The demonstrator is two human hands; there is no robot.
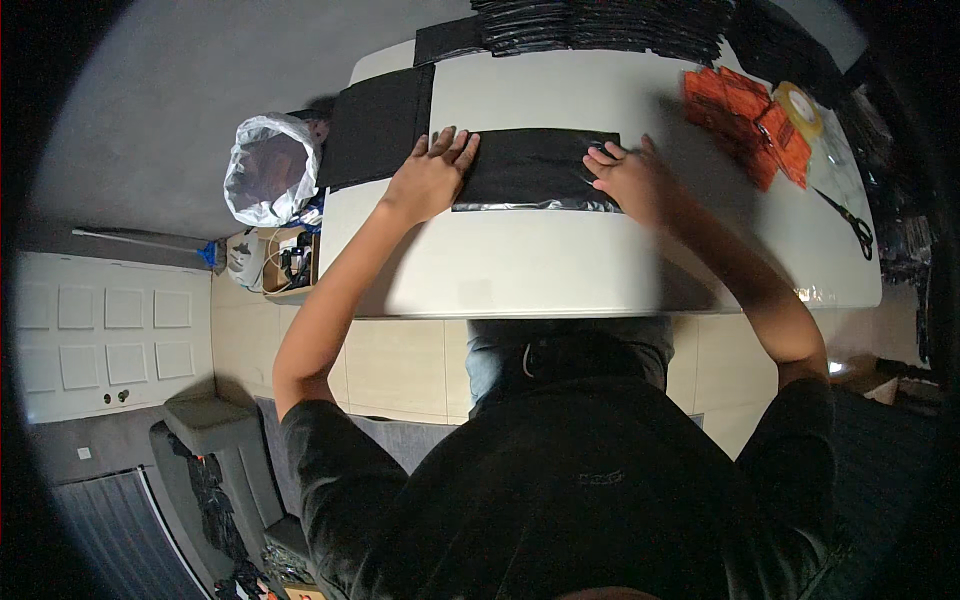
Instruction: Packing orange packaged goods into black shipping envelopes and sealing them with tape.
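Observation:
A folded black plastic bag [535, 172] lies flat across the middle of the white table [500, 265], its lower edge shiny. My left hand [434, 178] rests at the bag's left end, palm down and fingers spread, beside a larger black flat sheet [382, 125]. At the right end of the bag lies my right hand [632, 180], open too, with its fingertips pointing inward on the plastic. Neither hand grips anything.
Stacked black plastic bags [600, 28] line the far edge. To the right are orange plastic packs [745, 120], a tape roll [800, 108] and black scissors [855, 230]. Left of the table stand a bin with a white liner [270, 170] and a cardboard box [290, 262].

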